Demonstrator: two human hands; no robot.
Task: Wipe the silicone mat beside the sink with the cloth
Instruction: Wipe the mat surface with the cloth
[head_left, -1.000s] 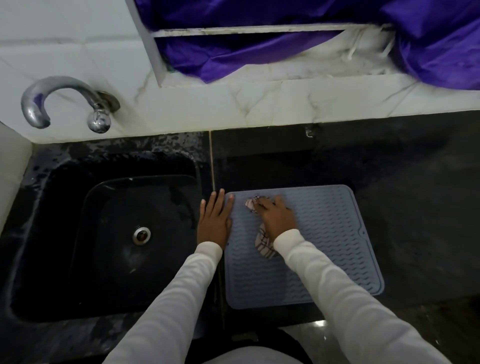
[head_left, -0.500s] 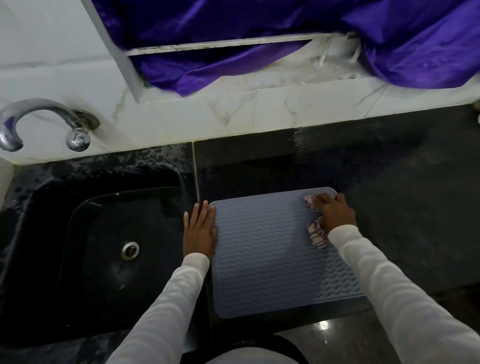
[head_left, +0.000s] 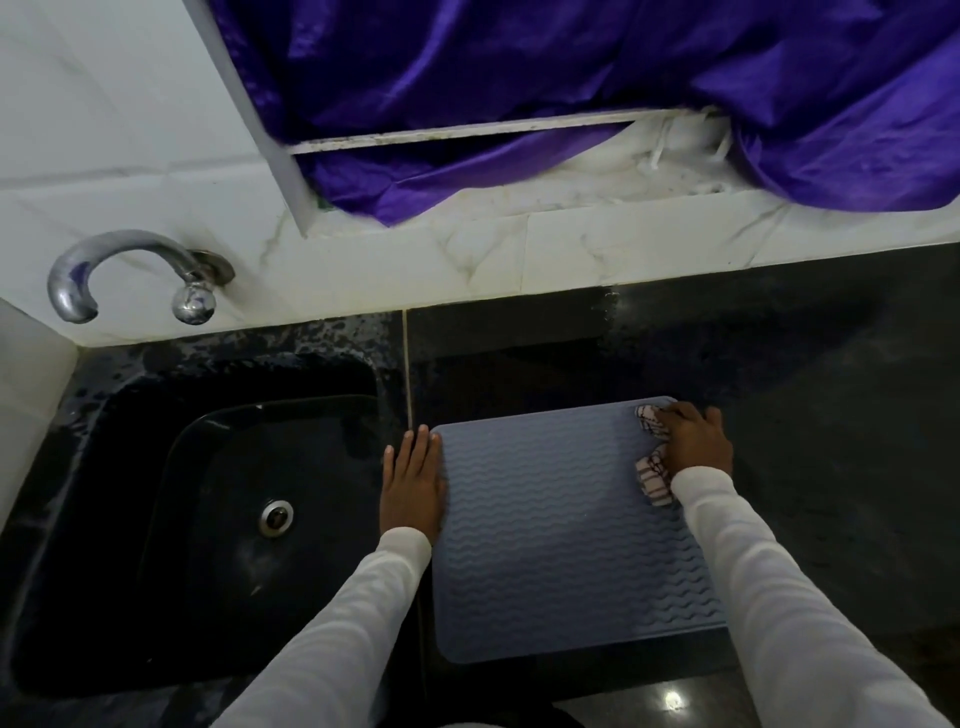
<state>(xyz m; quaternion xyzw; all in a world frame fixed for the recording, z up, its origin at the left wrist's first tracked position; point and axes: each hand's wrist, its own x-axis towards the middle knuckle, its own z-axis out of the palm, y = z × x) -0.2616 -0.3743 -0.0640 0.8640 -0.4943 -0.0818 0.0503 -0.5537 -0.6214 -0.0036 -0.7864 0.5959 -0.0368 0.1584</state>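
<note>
While the person leans over the dark counter (head_left: 779, 374), the grey-blue mat (head_left: 556, 535) lies flat just to the right of the black sink (head_left: 218, 519), its wavy ridges running across it and its left edge close to the sink's rim. The right hand (head_left: 693, 441) sits at the mat's far right corner, fingers curled down over a bunched cloth (head_left: 652, 470), white with dark stripes, and clutching it against the mat. Parts of the cloth poke out ahead of the fingers and back by the wrist; the rest is hidden under the palm. The left hand (head_left: 413, 486) lies flat with fingers straight and together, holding nothing, pressed along the mat's left edge near the far corner, partly on the mat and partly on the narrow strip of counter between mat and sink. Both arms are in white long sleeves (head_left: 332, 634).

A round metal drain (head_left: 276, 518) shows in the bottom of the sink, and the surround behind it looks wet and speckled. A curved chrome tap (head_left: 130, 270) comes out of the white marbled wall tiles (head_left: 467, 260) above the sink's far left. Higher up, purple shiny fabric (head_left: 571, 78) hangs bunched over a white ledge. A small bright spot of light reflects on the counter's near edge, below the mat.
</note>
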